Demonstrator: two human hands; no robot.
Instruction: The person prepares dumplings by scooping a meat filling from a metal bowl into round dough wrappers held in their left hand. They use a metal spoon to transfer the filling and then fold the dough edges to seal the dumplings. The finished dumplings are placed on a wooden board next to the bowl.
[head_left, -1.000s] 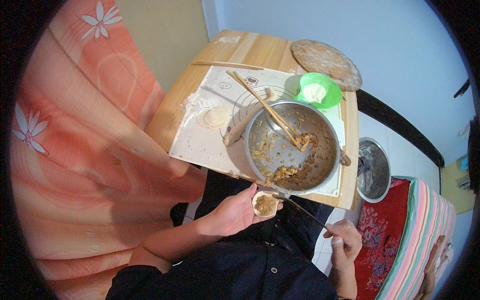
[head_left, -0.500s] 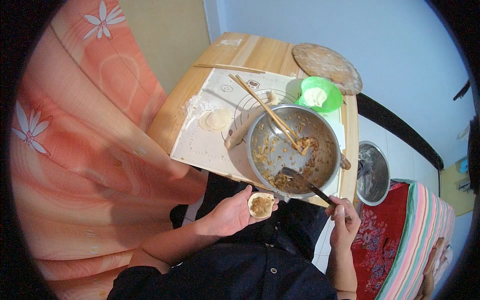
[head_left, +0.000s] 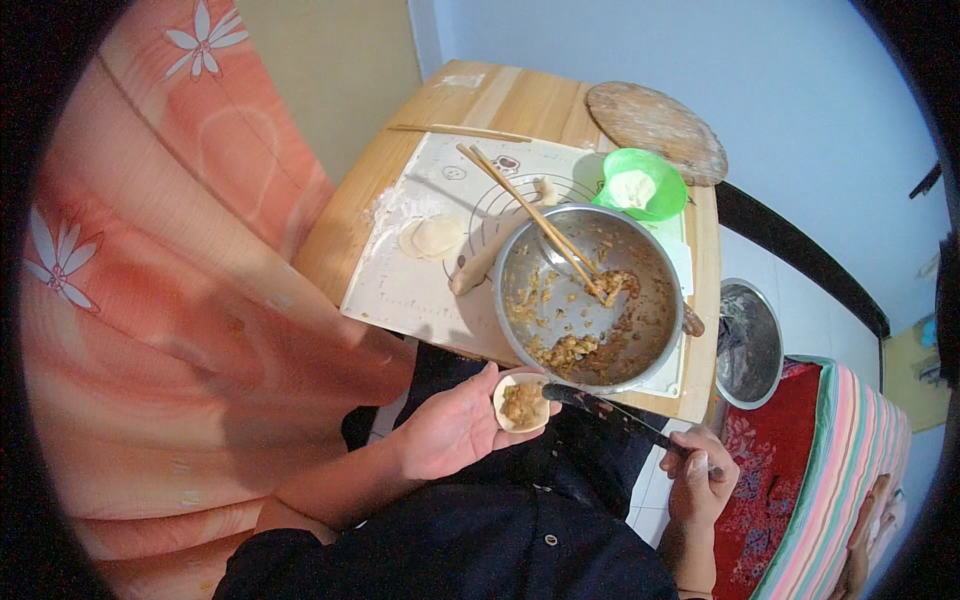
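Clasped in the right hand [head_left: 697, 480] is the handle of a dark spatula [head_left: 605, 410], the fingers curled tightly round it, while the left hand [head_left: 448, 430] lies palm up and cradles a dough wrapper [head_left: 512, 426] toward its fingertips. On that wrapper sits a lump of brownish filling [head_left: 521, 403]. Both are over the person's lap, just off the near edge of the wooden table [head_left: 345, 225], with the spatula's tip at the wrapper's right side; from where I stand I can't quite tell whether the blade presses on the filling or only on the rim

Just beyond the hands, a big metal bowl [head_left: 655, 262] stands at the table's near edge, its inside smeared with more of the mixture. 2 chopsticks [head_left: 535, 222] lean over its far left rim, tips down in a clump. To its left, pale rounds of dough [head_left: 437, 236] overlap on a floury white mat [head_left: 400, 295]. Behind the bowl sits a green bowl [head_left: 668, 203] of white powder [head_left: 631, 189], and near that a round wooden board [head_left: 655, 130]. Off to the right, lower than the tabletop, is a metal basin [head_left: 762, 350]
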